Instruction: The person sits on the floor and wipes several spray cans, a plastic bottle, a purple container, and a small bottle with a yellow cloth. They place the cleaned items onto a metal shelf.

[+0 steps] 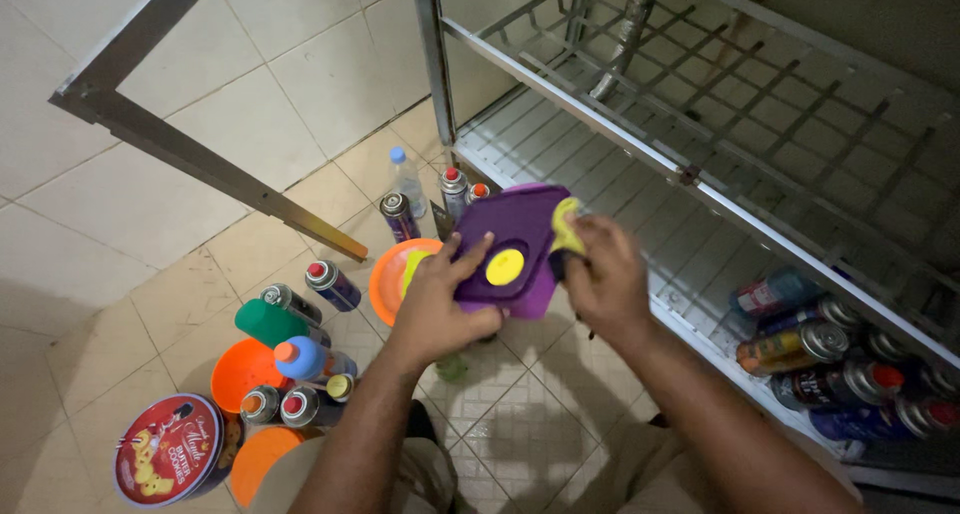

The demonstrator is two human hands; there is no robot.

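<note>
While left hand (437, 309) grips purple lid (512, 246), right hand (605, 274) presses cloth (566, 226).

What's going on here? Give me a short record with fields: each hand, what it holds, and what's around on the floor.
left hand: grips the purple plastic lid with a yellow round centre from below
right hand: presses a yellow cloth on the lid's edge
floor: tiled, with spray cans, orange plastic bowls, a clear bottle, a round red tin
right side: metal rack, cans lying beneath
</note>
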